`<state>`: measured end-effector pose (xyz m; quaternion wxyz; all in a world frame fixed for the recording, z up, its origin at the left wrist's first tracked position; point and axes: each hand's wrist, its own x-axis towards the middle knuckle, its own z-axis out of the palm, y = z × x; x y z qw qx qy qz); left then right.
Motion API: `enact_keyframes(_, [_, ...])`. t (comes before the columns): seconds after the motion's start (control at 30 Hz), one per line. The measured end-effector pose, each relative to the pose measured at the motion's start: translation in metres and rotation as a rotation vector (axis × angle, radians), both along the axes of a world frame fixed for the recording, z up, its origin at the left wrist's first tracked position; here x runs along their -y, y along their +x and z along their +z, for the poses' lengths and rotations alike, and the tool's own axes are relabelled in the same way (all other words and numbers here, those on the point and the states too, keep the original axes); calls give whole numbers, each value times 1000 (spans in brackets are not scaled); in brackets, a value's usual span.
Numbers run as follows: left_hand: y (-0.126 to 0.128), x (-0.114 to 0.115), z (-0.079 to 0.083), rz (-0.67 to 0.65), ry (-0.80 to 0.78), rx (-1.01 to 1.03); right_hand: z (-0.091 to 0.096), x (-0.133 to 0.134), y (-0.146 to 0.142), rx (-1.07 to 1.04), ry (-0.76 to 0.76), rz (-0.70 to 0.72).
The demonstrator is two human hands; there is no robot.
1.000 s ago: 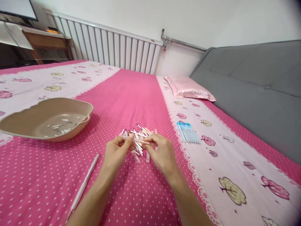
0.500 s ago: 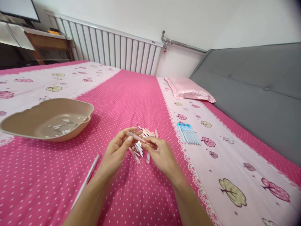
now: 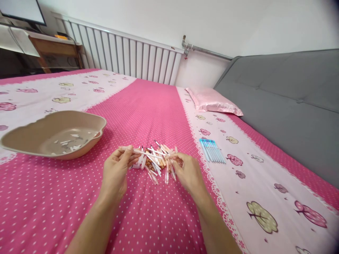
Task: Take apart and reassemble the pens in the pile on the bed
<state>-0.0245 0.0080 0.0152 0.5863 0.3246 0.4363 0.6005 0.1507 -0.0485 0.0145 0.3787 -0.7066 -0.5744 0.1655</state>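
The pink dotted bed (image 3: 148, 106) carries a beige basin (image 3: 102, 121) at left, a pile of pen parts (image 3: 155, 160) in the middle, blue pens (image 3: 212, 150) and a pillow (image 3: 212, 101) at right

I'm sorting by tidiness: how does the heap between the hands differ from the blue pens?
The heap lies jumbled and crossed; the blue pens lie side by side in a row. The heap is white, pink and clear; the blue pens are light blue. The left hand pinches a pale stick by the heap and the right hand touches the heap; the blue pens lie apart from both. Both rest on the bedspread.
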Motion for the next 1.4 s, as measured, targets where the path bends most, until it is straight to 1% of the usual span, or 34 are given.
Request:
enact_keyframes(0.07, [-1, 0, -2, -12, 1, -4, 1, 0, -1, 0, 10, -17])
enact_keyframes(0.1, [-1, 0, -2, -41, 3, -17, 2, 0, -2, -36, 18, 1])
enact_keyframes(0.23, [3, 4, -5, -220, 7, -86, 1, -1, -12, -264, -2, 153])
enact_keyframes(0.3, [5, 6, -6, -267, 22, -108, -1, -3, -14, -274, -15, 184])
enact_keyframes(0.37, [6, 6, -6, -273, 33, -128, -4, -3, -13, -237, -37, 187])
enact_keyframes(0.43, [3, 5, -5, -241, 42, -145, -6, -3, -8, -199, -66, 174])
enact_keyframes(0.53, [-4, -1, -5, -74, 81, -192, -6, -3, 2, -86, -98, 92])
enact_keyframes(0.6, [-10, -8, -8, 53, 122, -286, -7, -3, 7, 22, -117, 9])
enact_keyframes(0.67, [-15, -14, -14, 97, 156, -424, -9, -6, 10, 100, -126, -62])
enact_keyframes(0.73, [-19, -19, -23, 38, 163, -570, -13, -8, 11, 121, -116, -97])
enact_keyframes(0.8, [-21, -23, -32, -42, 156, -718, -17, -11, 11, 100, -96, -113])
enact_keyframes(0.87, [-21, -25, -40, -91, 161, -799, -21, -14, 10, 46, -57, -105])
enact_keyframes(0.93, [-20, -27, -47, -141, 188, -768, -22, -16, 9, -43, -17, -63])
enact_keyframes(1.0, [-18, -29, -52, -208, 252, -692, -23, -17, 8, -137, 4, -20])
enact_keyframes(1.1, [-15, -30, -55, -269, 373, -641, -24, -18, 7, -266, -9, -23])
enact_keyframes(1.17, [-15, -29, -51, -270, 420, -665, -25, -19, 7, -367, -32, -33])
enact_keyframes(1.23, [-17, -25, -41, -255, 463, -799, -27, -20, 8, -455, -42, -19])
enact_keyframes(1.3, [-23, -18, -25, -218, 513, -1059, -30, -21, 9, -493, -41, 25])
enact_keyframes(1.33, [-28, -14, -16, -180, 513, -1183, -32, -21, 10, -492, -48, 49])
enact_keyframes(1.37, [-35, -10, -8, -145, 478, -1304, -34, -22, 10, -478, -60, 68])
enact_keyframes(1.4, [-43, -7, -1, -110, 405, -1435, -35, -22, 11, -452, -70, 73])
